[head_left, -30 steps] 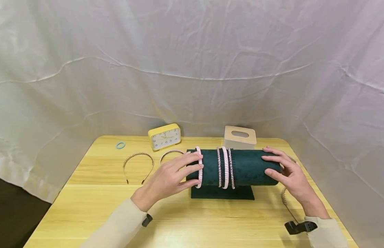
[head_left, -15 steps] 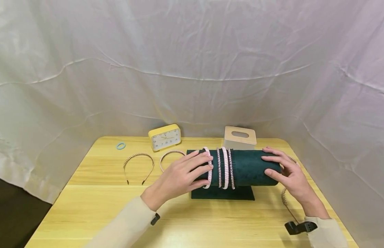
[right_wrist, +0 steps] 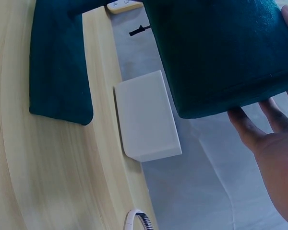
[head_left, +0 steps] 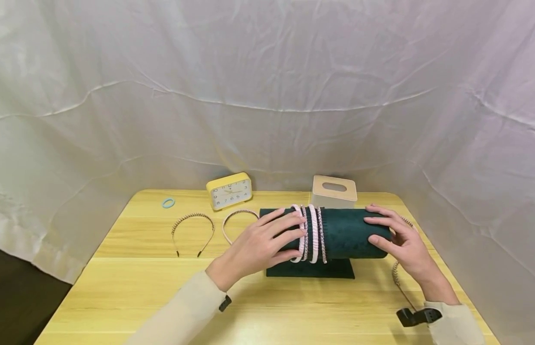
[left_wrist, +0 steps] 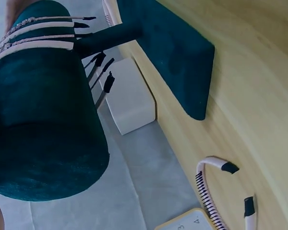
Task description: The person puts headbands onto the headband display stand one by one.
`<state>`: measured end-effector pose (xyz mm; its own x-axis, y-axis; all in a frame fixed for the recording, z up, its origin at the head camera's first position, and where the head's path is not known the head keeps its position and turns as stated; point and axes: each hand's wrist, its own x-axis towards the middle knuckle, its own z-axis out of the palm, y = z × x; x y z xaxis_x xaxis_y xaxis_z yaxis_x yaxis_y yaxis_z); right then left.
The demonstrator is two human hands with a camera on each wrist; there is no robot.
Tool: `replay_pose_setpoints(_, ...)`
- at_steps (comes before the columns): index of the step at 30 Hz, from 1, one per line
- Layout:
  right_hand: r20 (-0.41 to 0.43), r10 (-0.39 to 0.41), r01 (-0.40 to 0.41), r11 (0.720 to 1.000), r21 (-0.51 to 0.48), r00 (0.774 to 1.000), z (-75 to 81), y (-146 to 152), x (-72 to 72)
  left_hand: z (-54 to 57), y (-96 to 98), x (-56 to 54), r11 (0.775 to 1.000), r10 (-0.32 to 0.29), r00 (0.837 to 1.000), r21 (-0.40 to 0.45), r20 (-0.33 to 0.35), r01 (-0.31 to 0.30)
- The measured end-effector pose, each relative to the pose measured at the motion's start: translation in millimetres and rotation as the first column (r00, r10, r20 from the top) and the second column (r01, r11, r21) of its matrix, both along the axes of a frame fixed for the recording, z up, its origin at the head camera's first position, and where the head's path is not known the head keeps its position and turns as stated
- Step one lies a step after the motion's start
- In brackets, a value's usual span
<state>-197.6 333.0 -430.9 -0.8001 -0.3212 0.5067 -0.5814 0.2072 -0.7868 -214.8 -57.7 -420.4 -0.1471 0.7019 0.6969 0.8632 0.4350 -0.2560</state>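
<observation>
A dark green velvet roll stand [head_left: 345,235] stands on the table, with several headbands round its left half. My left hand [head_left: 259,244] lies over the left end, spread fingertips and thumb touching a ribbed pink headband [head_left: 301,243]. That headband now sits against a thin braided headband [head_left: 306,244]. Another pink headband [head_left: 314,235] and a second braided one [head_left: 322,235] follow to the right. Dark headband tips [left_wrist: 108,82] stick out under the roll in the left wrist view. My right hand [head_left: 405,244] rests its spread fingers on the right end; in the right wrist view its fingertips touch the rim.
Two headbands lie left of the stand: a wavy one [head_left: 192,215] and a pink toothed one [head_left: 226,225]. Another wavy headband [head_left: 396,275] lies partly behind my right wrist. Behind stand a yellow alarm clock [head_left: 229,190] and a tissue box [head_left: 334,189]. A blue ring [head_left: 168,203] lies far left.
My left hand has slid the nearest pink headband rightward along the roll, from near its left end to beside the braided one. My right hand has stayed on the right end.
</observation>
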Motion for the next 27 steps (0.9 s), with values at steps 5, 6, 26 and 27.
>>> replay_pose_setpoints(5,-0.013,0.007,-0.007,1.0,-0.003,1.0,-1.1,0.9,-0.8,-3.3,-1.1,0.7,1.0,0.014,1.0,0.023,0.022,-0.014)
replay_pose_setpoints(6,-0.013,0.004,-0.004,1.0,-0.002,1.0,-1.1,1.1,-0.8,-3.5,-1.0,1.0,0.999,0.023,1.0,0.022,0.022,-0.023)
replay_pose_setpoints(26,-0.01,0.008,-0.008,1.0,-0.01,1.0,-1.3,2.0,-0.3,1.8,2.3,-2.2,1.0,0.004,1.0,0.003,0.013,-0.004)
replay_pose_setpoints(27,-0.012,0.009,-0.009,1.0,-0.008,1.0,-1.4,2.0,-0.3,1.5,2.0,-2.0,1.0,0.002,1.0,0.006,0.016,-0.002)
